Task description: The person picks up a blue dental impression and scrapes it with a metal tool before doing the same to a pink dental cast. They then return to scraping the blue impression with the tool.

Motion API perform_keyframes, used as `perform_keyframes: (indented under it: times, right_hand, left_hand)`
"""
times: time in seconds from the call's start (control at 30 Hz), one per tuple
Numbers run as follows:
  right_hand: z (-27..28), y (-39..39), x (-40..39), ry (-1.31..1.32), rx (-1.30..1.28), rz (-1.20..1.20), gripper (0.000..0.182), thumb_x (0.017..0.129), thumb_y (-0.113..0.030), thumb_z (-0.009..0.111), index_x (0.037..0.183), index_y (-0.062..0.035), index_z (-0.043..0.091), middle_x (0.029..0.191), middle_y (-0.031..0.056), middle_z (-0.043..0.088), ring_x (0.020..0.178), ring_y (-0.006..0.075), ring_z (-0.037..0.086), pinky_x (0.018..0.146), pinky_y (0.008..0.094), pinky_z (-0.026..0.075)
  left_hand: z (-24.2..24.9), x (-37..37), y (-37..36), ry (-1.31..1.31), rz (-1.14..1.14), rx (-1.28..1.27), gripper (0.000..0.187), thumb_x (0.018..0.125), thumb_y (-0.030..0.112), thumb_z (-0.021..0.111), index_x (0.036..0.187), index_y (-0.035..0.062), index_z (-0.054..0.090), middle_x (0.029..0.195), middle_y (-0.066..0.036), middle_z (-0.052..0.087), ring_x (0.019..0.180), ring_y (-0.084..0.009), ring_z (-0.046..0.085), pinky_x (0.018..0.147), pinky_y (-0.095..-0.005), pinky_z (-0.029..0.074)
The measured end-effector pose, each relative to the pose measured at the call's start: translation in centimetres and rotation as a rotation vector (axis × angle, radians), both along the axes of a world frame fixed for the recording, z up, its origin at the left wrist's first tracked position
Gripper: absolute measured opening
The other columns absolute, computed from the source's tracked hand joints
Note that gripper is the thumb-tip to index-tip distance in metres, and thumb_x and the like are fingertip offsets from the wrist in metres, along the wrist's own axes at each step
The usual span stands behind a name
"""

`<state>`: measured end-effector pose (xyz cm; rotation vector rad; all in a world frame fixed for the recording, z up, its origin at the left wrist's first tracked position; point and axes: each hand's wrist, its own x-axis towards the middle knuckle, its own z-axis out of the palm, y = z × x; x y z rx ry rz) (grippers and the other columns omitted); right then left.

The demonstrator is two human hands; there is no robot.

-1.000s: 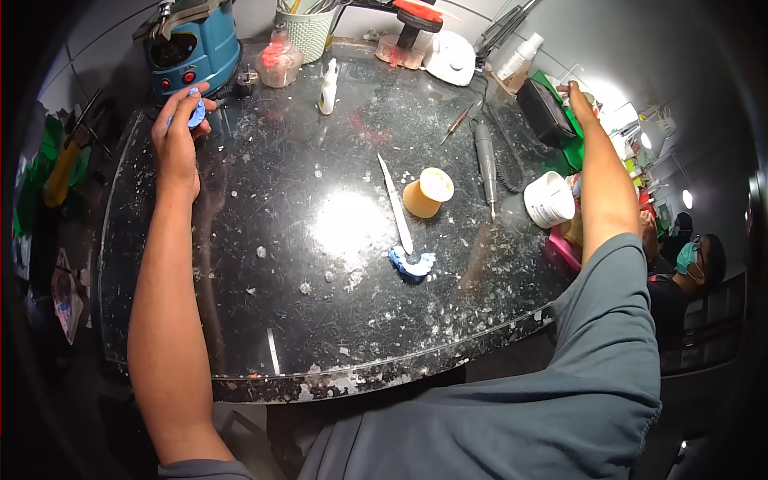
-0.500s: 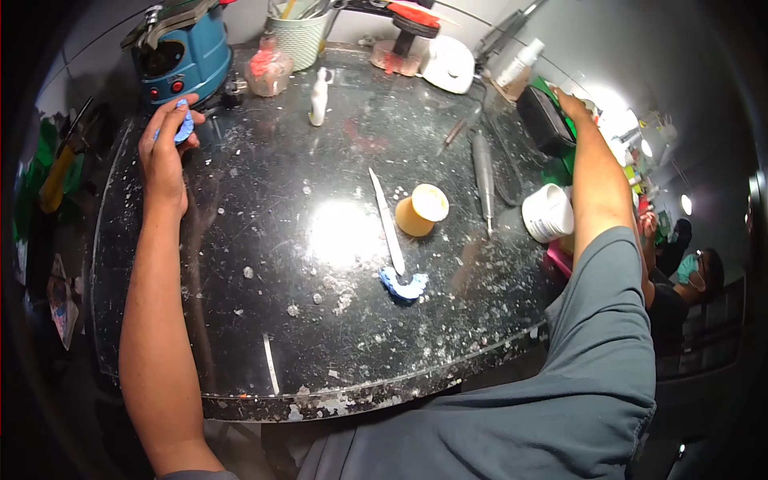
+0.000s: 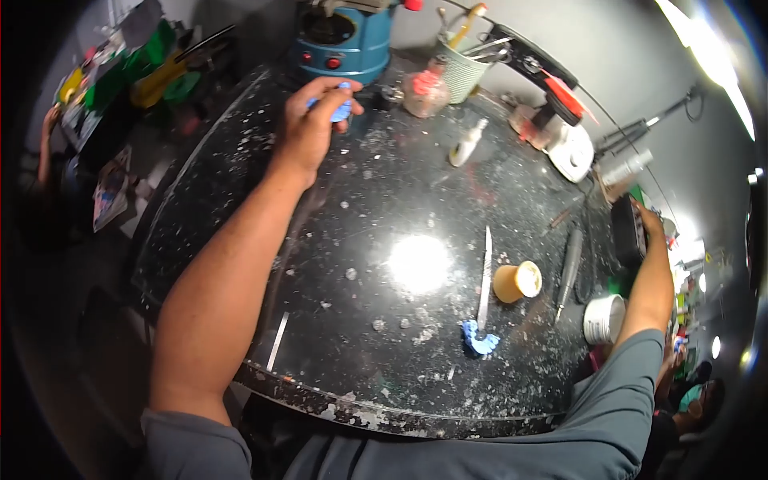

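Note:
My left hand [image 3: 308,128] is closed around a blue moulded piece [image 3: 342,106] at the table's far left, in front of a blue machine [image 3: 364,50]. Its shape is partly covered by my fingers. Stretched out to the far right, my right hand [image 3: 651,221] lies against a black box [image 3: 628,230]; its fingertips are hidden. On the tabletop, a blue arch-shaped dental piece [image 3: 480,342] rests at the lower end of a white knife-like tool [image 3: 485,276]. Beside that stands a yellowish cup [image 3: 507,283], and farther right lies a grey dental handpiece [image 3: 570,268].
A white tub [image 3: 604,318] stands near my right forearm. Along the back are a tool-filled pale green basket [image 3: 468,72], a glass jar [image 3: 426,94], a small white bottle [image 3: 467,144] and a white-based device [image 3: 570,154]. A person [image 3: 692,404] is at the far right.
My view has swung left, so the table's contents appear shifted right and lower. My left hand still holds the blue piece; my right hand stays at the black box.

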<state>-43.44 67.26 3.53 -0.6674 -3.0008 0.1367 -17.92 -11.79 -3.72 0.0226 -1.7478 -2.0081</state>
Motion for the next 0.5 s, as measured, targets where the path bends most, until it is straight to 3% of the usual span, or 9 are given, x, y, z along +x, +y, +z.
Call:
perform_keyframes:
  times: [0.07,0.13,0.2,0.27,0.33,0.43,0.5]
  right_hand:
    - [-0.7,3.0,-2.0,-0.004,0.056,-0.028,0.093,0.068,-0.079,0.065,0.107,0.0051,0.071,0.113,0.0218,0.069,0.108,0.0327,0.062,0.094,0.0436,0.046]
    - [-0.1,1.2,-0.4,0.027,0.081,-0.008,0.092,0.068,-0.079,0.067,0.106,0.0053,0.071,0.114,0.0218,0.069,0.109,0.0332,0.062,0.096,0.0432,0.046]
    - [0.4,0.5,0.3,-0.046,0.111,0.018,0.104,0.065,-0.090,0.055,0.108,0.0036,0.072,0.126,0.0279,0.062,0.124,0.0392,0.055,0.106,0.0458,0.038]
    - [-0.1,1.7,-0.5,0.063,0.120,-0.047,0.095,0.064,-0.079,0.070,0.112,0.0029,0.071,0.112,0.0218,0.068,0.107,0.0318,0.062,0.094,0.0421,0.047]
    - [-0.8,4.4,-2.2,0.018,-0.005,-0.023,0.090,0.065,-0.077,0.071,0.112,-0.0005,0.073,0.099,0.0183,0.069,0.093,0.0285,0.063,0.084,0.0417,0.048]
    - [-0.1,3.0,-1.3,0.001,0.050,-0.012,0.086,0.064,-0.076,0.070,0.108,-0.0024,0.074,0.088,0.0126,0.069,0.078,0.0249,0.059,0.075,0.0413,0.046]
    - [0.5,1.6,-0.6,-0.025,0.110,-0.041,0.086,0.064,-0.076,0.069,0.110,-0.0041,0.074,0.088,0.0117,0.069,0.078,0.0252,0.059,0.075,0.0416,0.046]
  left_hand:
    - [0.0,0.0,0.0,-0.001,0.005,0.000,0.030,0.094,0.026,0.059,0.109,0.0013,0.068,0.084,-0.005,0.067,0.070,-0.0081,0.054,0.068,-0.0228,0.043]
    - [-0.3,-0.1,-0.1,0.017,-0.003,0.004,0.030,0.094,0.028,0.060,0.107,0.0028,0.069,0.083,-0.005,0.068,0.069,-0.0082,0.055,0.067,-0.0230,0.043]
    - [-0.6,-0.3,-0.2,0.039,0.000,0.018,0.029,0.093,0.028,0.060,0.105,0.0035,0.070,0.082,-0.005,0.068,0.067,-0.0080,0.054,0.065,-0.0229,0.043]
    - [-0.9,-0.5,-0.3,0.082,-0.005,0.010,0.029,0.093,0.028,0.060,0.104,0.0029,0.070,0.081,-0.006,0.068,0.067,-0.0079,0.054,0.064,-0.0227,0.043]
    - [-1.0,-0.6,-0.4,0.070,-0.015,0.023,0.029,0.093,0.027,0.060,0.104,0.0025,0.069,0.081,-0.006,0.067,0.067,-0.0078,0.053,0.064,-0.0224,0.043]
    - [-0.6,-0.2,-0.4,0.066,0.000,0.019,0.030,0.092,0.028,0.059,0.104,0.0026,0.068,0.082,-0.006,0.067,0.067,-0.0076,0.053,0.064,-0.0224,0.043]
    - [-0.6,-0.2,-0.4,0.062,-0.003,0.014,0.030,0.092,0.028,0.058,0.104,0.0026,0.068,0.082,-0.005,0.067,0.067,-0.0076,0.053,0.064,-0.0224,0.043]
